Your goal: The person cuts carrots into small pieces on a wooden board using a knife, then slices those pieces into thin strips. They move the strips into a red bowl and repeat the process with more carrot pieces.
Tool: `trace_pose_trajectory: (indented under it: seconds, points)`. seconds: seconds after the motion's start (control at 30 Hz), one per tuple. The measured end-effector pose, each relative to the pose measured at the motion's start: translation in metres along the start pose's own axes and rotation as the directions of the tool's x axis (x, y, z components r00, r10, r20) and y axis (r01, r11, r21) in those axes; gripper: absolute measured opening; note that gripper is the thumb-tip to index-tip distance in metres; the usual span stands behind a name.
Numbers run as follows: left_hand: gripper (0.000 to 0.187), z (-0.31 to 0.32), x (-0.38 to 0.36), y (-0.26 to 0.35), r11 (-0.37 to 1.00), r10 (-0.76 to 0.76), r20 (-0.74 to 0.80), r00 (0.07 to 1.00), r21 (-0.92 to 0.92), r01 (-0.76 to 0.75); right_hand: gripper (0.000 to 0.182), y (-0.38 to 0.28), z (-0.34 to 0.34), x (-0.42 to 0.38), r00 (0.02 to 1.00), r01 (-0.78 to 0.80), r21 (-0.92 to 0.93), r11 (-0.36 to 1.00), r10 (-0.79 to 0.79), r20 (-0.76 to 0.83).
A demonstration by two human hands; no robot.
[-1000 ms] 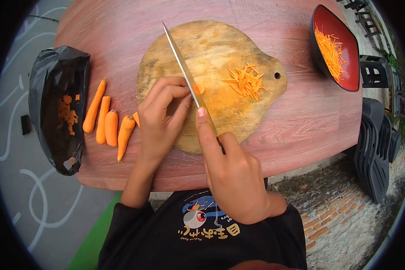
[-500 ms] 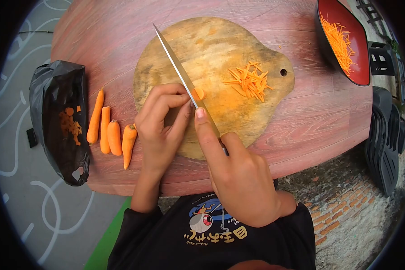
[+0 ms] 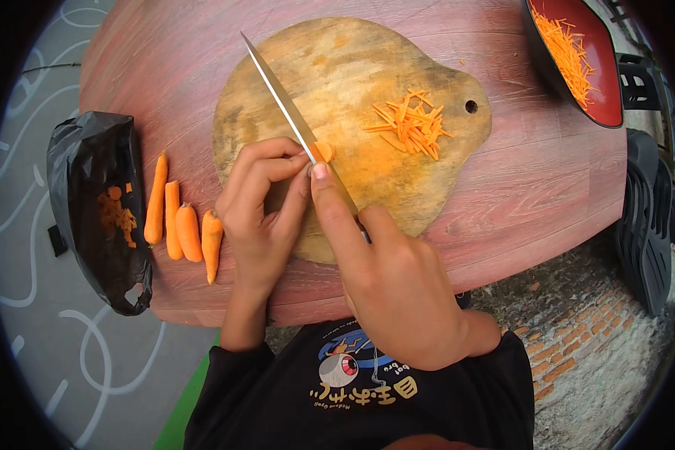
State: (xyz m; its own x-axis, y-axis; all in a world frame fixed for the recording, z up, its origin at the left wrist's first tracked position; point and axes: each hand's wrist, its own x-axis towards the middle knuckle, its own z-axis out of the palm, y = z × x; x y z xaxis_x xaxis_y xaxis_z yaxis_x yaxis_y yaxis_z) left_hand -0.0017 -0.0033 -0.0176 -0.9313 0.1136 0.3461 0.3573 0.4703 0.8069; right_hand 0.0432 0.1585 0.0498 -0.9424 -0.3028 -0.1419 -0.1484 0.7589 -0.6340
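Note:
My right hand (image 3: 397, 285) is wrapped around the handle of a long kitchen knife (image 3: 283, 99), the index finger stretched along the blade's spine. The blade points up and left over the round wooden cutting board (image 3: 292, 56). My left hand (image 3: 259, 199) is closed, its fingertips pinched right against the blade's left side on a carrot piece mostly hidden by fingers and knife. Thin orange carrot (image 3: 325, 151) shows just right of the blade. Farther right on the board lies a small heap of carrot sticks (image 3: 411, 126).
Several whole carrots (image 3: 157, 201) lie on the reddish wooden table (image 3: 532, 195), left of my left hand. A black plastic bag (image 3: 90, 146) with carrot scraps sits at the left edge. At the upper right stands a red-and-black bowl (image 3: 606, 79) of shredded carrot. Dark chairs (image 3: 645, 225) are beyond.
The view has shifted slightly, so the board and bowl appear a little higher. Both hands and the knife keep nearly the same place against the carrot.

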Motion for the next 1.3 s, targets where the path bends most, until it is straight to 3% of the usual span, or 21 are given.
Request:
trace_pose_trajectory:
  seconds: [0.27,0.43,0.57,0.63,0.67,0.73,0.77,0.83,0.97,1.03,1.3]
  points:
    - [0.016,0.000,0.001,0.001,1.000,0.019,-0.004,1.000,0.018,-0.019,0.071,0.005,0.004,0.011,0.999,-0.036,0.093,0.995,0.035,0.018]
    - [0.015,-0.001,0.003,0.000,0.998,0.056,-0.005,0.998,0.030,-0.055,0.061,0.005,0.010,0.020,0.998,-0.052,0.120,0.991,0.055,-0.020]
    - [0.013,-0.003,0.004,0.005,0.997,0.054,-0.019,0.998,0.049,-0.053,0.058,0.021,0.018,0.023,0.994,0.041,0.135,0.990,-0.026,-0.110]
    - [0.011,-0.001,0.004,0.004,0.999,0.041,-0.016,0.999,0.020,-0.040,0.056,0.031,0.013,0.021,0.961,0.185,0.257,0.948,-0.120,-0.248]
    - [0.011,0.000,0.005,0.005,0.999,0.040,-0.040,0.998,0.014,-0.039,0.056,0.031,0.008,0.018,0.961,0.197,0.240,0.951,-0.139,-0.240]
    - [0.011,-0.002,0.004,0.006,1.000,0.025,-0.021,0.999,-0.004,-0.025,0.057,0.026,-0.002,0.009,0.965,0.085,0.346,0.934,0.010,-0.264]
    - [0.011,-0.003,0.004,0.006,1.000,0.023,-0.039,0.999,-0.003,-0.023,0.057,0.026,-0.005,0.008,0.966,0.095,0.337,0.937,-0.005,-0.259]
    - [0.011,-0.004,0.005,0.006,0.999,0.041,-0.013,0.999,-0.004,-0.042,0.057,0.025,-0.009,0.006,0.959,0.018,0.450,0.893,0.112,-0.260]
    - [0.011,-0.003,0.003,0.002,0.999,0.051,-0.027,0.998,-0.013,-0.052,0.049,0.032,0.000,0.012,0.955,0.055,0.601,0.797,0.135,-0.266]
    - [0.011,-0.002,0.002,0.000,0.998,0.068,-0.031,0.997,-0.012,-0.068,0.042,0.029,0.002,0.014,0.947,-0.011,0.666,0.746,0.221,-0.233]
    - [0.010,-0.004,0.001,0.001,1.000,0.023,-0.029,0.999,-0.015,-0.023,0.035,0.021,-0.008,0.020,0.964,0.012,0.722,0.692,0.183,-0.191]
